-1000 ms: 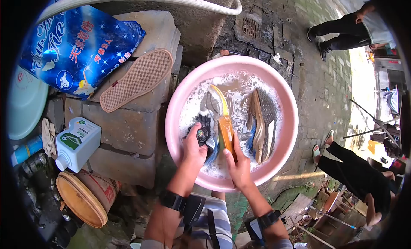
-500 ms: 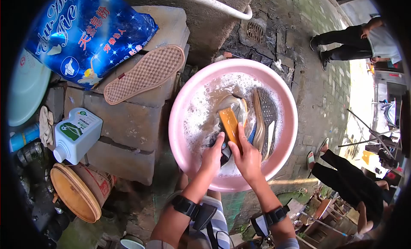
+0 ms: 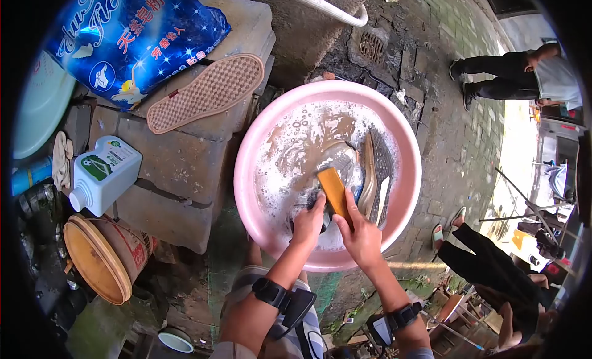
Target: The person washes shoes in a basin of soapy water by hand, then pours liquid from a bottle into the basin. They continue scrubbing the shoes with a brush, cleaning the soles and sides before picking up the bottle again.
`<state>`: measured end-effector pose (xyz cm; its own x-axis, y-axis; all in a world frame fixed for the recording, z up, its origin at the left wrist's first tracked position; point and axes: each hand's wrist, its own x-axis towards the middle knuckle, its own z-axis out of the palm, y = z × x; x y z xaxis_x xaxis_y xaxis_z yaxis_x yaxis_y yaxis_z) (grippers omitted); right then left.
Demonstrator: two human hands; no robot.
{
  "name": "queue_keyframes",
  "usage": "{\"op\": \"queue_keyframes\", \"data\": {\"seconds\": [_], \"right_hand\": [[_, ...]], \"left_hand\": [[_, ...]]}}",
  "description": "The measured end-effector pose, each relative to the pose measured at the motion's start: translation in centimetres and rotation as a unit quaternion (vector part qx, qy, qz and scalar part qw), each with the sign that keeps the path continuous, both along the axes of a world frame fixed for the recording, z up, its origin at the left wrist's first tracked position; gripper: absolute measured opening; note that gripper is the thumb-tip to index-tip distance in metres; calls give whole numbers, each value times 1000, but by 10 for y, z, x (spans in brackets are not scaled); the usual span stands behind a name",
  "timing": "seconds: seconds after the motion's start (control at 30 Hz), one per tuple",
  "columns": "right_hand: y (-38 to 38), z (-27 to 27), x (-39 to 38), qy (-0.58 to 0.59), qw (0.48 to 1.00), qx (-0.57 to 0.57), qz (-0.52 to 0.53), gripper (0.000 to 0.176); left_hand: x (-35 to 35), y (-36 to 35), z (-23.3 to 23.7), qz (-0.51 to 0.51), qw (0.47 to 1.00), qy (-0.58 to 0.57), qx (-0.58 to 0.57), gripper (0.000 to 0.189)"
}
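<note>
A pink basin (image 3: 245, 192) holds foamy, murky water (image 3: 287, 155) with shoes in it. My right hand (image 3: 362, 242) is closed around a yellow-brown scrubbing brush (image 3: 333, 189), its bristles turned down out of sight. Under the brush lies a greyish shoe (image 3: 344, 156), partly sunk in the suds. My left hand (image 3: 307, 224) grips the near end of this shoe, where dark material shows by the fingers. Against the basin's right side, another shoe (image 3: 381, 168) rests on its side with its dark, textured sole showing.
Left of the basin, a brick ledge (image 3: 166, 202) bears an insole (image 3: 206, 92), a blue washing powder bag (image 3: 142, 44) and a white bottle (image 3: 106, 174). A lidded bucket (image 3: 102, 260) stands below. Two people (image 3: 502, 75) (image 3: 493, 266) are at the right.
The brush has shifted slightly down and right over the shoe, still in my right hand. My left hand keeps its hold. The whole view has moved a little.
</note>
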<state>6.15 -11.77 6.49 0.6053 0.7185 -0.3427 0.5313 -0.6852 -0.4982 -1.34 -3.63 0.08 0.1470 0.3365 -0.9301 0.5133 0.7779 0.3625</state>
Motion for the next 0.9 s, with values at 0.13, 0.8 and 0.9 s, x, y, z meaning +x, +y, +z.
{"op": "queue_keyframes", "data": {"seconds": [0.13, 0.8, 0.9], "right_hand": [[68, -30, 48, -89, 994, -55, -10, 56], [98, -42, 54, -89, 985, -141, 31, 51], [96, -63, 53, -83, 993, -84, 17, 50]], "left_hand": [[4, -5, 18, 20, 996, -38, 83, 74], [3, 2, 2, 131, 987, -82, -52, 58], [3, 3, -3, 189, 974, -125, -23, 54]]}}
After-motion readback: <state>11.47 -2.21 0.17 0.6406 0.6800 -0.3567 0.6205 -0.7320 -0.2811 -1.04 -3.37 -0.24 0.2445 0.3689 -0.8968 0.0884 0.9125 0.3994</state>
